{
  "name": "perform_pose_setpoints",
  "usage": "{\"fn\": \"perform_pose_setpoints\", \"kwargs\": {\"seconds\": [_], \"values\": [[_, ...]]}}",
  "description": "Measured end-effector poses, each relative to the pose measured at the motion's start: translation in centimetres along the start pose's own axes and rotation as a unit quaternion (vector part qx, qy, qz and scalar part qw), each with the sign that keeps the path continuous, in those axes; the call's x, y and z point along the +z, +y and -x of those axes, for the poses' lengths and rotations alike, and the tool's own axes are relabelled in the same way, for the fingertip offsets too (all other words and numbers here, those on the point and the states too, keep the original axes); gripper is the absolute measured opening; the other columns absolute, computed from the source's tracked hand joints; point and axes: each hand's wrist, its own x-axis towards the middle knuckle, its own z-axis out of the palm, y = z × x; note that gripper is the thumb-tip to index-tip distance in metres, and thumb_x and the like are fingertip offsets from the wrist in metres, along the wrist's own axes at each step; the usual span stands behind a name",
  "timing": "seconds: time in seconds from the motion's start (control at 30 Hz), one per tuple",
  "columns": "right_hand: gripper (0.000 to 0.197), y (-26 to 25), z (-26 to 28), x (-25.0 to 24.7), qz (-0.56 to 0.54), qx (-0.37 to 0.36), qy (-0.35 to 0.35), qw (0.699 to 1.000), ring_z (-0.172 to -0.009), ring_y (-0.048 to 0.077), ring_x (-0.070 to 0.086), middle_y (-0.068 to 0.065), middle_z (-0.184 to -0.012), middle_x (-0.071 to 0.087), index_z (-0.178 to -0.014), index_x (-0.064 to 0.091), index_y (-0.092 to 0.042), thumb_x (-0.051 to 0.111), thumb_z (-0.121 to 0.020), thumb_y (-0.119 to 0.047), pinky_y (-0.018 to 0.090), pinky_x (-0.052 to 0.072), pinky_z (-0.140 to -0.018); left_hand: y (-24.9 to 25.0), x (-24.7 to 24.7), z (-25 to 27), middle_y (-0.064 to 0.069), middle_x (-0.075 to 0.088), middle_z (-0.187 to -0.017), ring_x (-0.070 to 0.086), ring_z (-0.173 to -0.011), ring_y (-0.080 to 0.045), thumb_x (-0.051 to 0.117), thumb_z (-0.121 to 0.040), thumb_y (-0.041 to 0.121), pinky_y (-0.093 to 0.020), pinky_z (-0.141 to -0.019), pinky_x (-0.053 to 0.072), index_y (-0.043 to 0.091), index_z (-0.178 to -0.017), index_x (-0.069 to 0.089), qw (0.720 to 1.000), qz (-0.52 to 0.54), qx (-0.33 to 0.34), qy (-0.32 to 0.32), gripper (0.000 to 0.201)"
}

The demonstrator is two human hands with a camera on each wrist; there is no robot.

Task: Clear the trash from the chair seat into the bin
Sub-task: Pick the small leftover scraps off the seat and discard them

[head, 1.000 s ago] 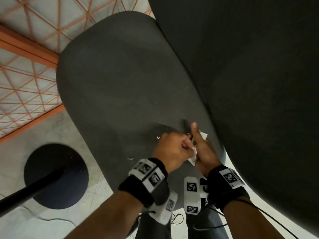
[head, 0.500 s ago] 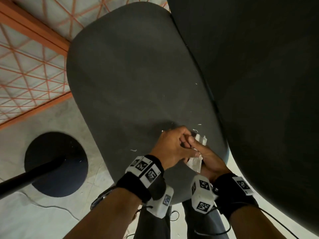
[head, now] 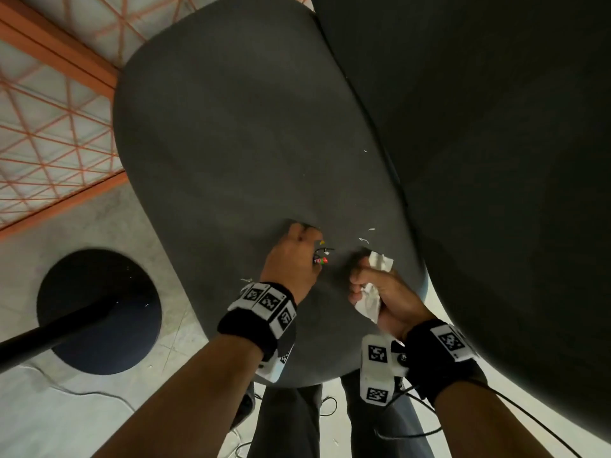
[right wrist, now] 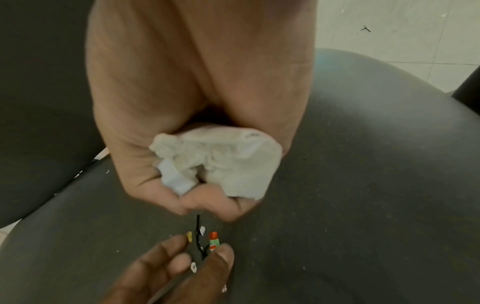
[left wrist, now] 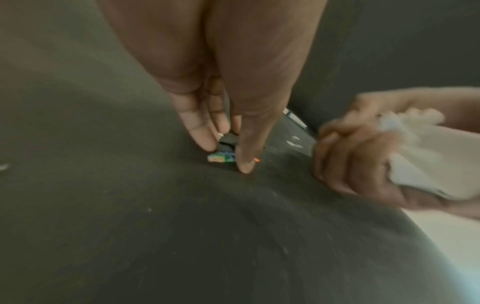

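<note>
trash on the seat [head: 231, 143]: a small cluster near the front edge, made of a thin black wire [right wrist: 198, 236], a red-and-green scrap [right wrist: 214, 241], a yellow bit [right wrist: 189, 236] and white flecks [right wrist: 202, 230]. lying flat on the dark padding, all close together. more white flecks [head: 367, 235] scattered nearer the backrest [head: 496, 160], and one by the left wrist.

left hand [head: 292, 259] lowered onto the cluster, fingers [left wrist: 200, 131] and thumb extended downward and drawn close together, tips touching the seat on either side of the coloured scrap and the wire. pinching at the scrap, though hard to tell whether lifted or merely touched. grip narrow, only a slim gap between thumb and fingers.

right hand [head: 380, 295] just beside, apart from the left, clenched around a crumpled white tissue [right wrist: 215, 162]. tissue bulging out of the fist on both sides, knuckles hovering close above the seat. curled fingers [left wrist: 345, 156] wrapped tight.

black wristbands with white tags on both wrists. pale floor [head: 82, 242] below, with a black round base [head: 99, 312] and a black pole, orange grid beyond.
</note>
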Motion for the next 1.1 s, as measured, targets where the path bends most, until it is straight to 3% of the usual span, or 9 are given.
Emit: {"fn": "perform_pose_setpoints", "kwargs": {"seconds": [0.13, 0.27, 0.5, 0.57, 0.67, 0.8, 0.9, 1.0, 1.1], "values": [[0.029, 0.0, 0.1, 0.2, 0.011, 0.013, 0.004, 1.000, -0.054, 0.011, 0.048, 0.003, -0.067, 0.046, -0.071, 0.045, -0.020, 0.057, -0.070, 0.007, 0.022, 0.038, -0.050, 0.7, 0.7, 0.4, -0.006, 0.062, -0.114, 0.066, -0.091, -0.032, 0.062, -0.084, 0.007, -0.039, -0.074, 0.053, 0.015, -0.107, 0.066, 0.996, -0.061, 0.068, -0.009, 0.025], [0.028, 0.0, 0.3, 0.4, 0.012, 0.021, 0.023, 0.999, -0.056, 0.014, 0.057, 0.005, -0.079, 0.065, -0.083, 0.050, -0.015, 0.050, -0.083, 0.012, 0.021, 0.046, -0.051, 0.8, 0.4, 0.2, -0.008, 0.063, -0.111, 0.067, -0.085, -0.036, 0.057, -0.087, 0.008, -0.039, -0.068, 0.052, 0.014, -0.101, 0.068, 0.989, -0.107, 0.097, -0.034, 0.019], [0.028, 0.0, 0.9, 0.2, 0.076, -0.013, 0.092, 0.993, -0.048, 0.009, 0.048, 0.001, -0.071, 0.069, -0.079, 0.055, -0.019, 0.069, -0.080, 0.006, 0.020, 0.035, -0.043, 0.9, 0.1, -0.2, -0.010, 0.067, -0.101, 0.066, -0.087, -0.035, 0.059, -0.086, 0.016, -0.040, -0.074, 0.053, 0.013, -0.090, 0.069, 0.987, -0.106, 0.095, -0.078, 0.011], [0.023, 0.1, 0.8, 0.1, 0.090, -0.022, 0.103, 0.990, -0.048, 0.008, 0.048, 0.003, -0.077, 0.069, -0.082, 0.059, -0.018, 0.070, -0.081, 0.003, 0.019, 0.034, -0.042, 1.1, -0.3, -0.8, -0.009, 0.070, -0.093, 0.067, -0.086, -0.033, 0.067, -0.080, 0.022, -0.039, -0.079, 0.056, 0.014, -0.084, 0.070, 0.992, -0.061, 0.043, -0.099, 0.010], [0.010, 0.3, 0.8, 0.6, 0.114, -0.048, 0.108, 0.986, -0.050, 0.008, 0.046, 0.003, -0.076, 0.061, -0.088, 0.063, -0.015, 0.073, -0.085, -0.018, 0.019, 0.033, -0.044, 1.2, -1.4, -0.6, 0.001, 0.073, -0.080, 0.070, -0.078, -0.016, 0.079, -0.071, 0.022, -0.029, -0.080, 0.058, 0.018, -0.077, 0.073, 0.984, 0.132, -0.068, -0.098, 0.010], [0.056, 0.6, 0.9, 2.4, 0.117, -0.054, 0.056, 0.990, -0.073, 0.022, 0.065, 0.017, -0.090, 0.068, -0.105, 0.065, 0.000, 0.068, -0.081, -0.051, 0.029, 0.048, -0.060, 3.3, -2.6, 2.8, 0.003, 0.074, -0.073, 0.068, -0.064, -0.003, 0.080, -0.072, 0.011, -0.012, -0.066, 0.053, 0.011, -0.080, 0.075, 0.945, 0.307, -0.044, -0.102, 0.010], [0.053, 0.9, 1.1, 3.3, 0.107, -0.041, 0.013, 0.993, -0.095, 0.031, 0.070, 0.026, -0.106, 0.069, -0.109, 0.065, 0.004, 0.071, -0.083, -0.042, 0.036, 0.056, -0.078, 3.6, -2.0, 4.7, 0.007, 0.072, -0.069, 0.066, -0.064, -0.001, 0.078, -0.070, 0.009, -0.013, -0.066, 0.052, 0.015, -0.077, 0.074, 0.937, 0.345, -0.046, -0.039, 0.010], [0.034, 1.4, 1.1, 3.4, 0.033, -0.003, -0.039, 0.999, -0.092, 0.027, 0.071, 0.025, -0.110, 0.065, -0.112, 0.063, -0.001, 0.068, -0.086, -0.022, 0.032, 0.058, -0.077, 2.3, -1.6, 5.8, 0.008, 0.068, -0.066, 0.062, -0.059, -0.001, 0.086, -0.064, 0.025, -0.017, -0.062, 0.052, 0.021, -0.076, 0.066, 0.924, 0.370, -0.099, -0.008, 0.023], [0.042, 2.3, 0.9, 3.6, 0.050, 0.044, -0.076, 0.995, -0.087, 0.023, 0.062, 0.023, -0.109, 0.055, -0.119, 0.058, -0.006, 0.075, -0.083, -0.020, 0.029, 0.050, -0.074, 0.3, -1.3, 7.0, 0.007, 0.054, -0.058, 0.045, -0.050, -0.005, 0.091, -0.054, 0.037, -0.022, -0.051, 0.041, 0.018, -0.072, 0.056, 0.915, 0.376, -0.147, 0.018, 0.044]]}}
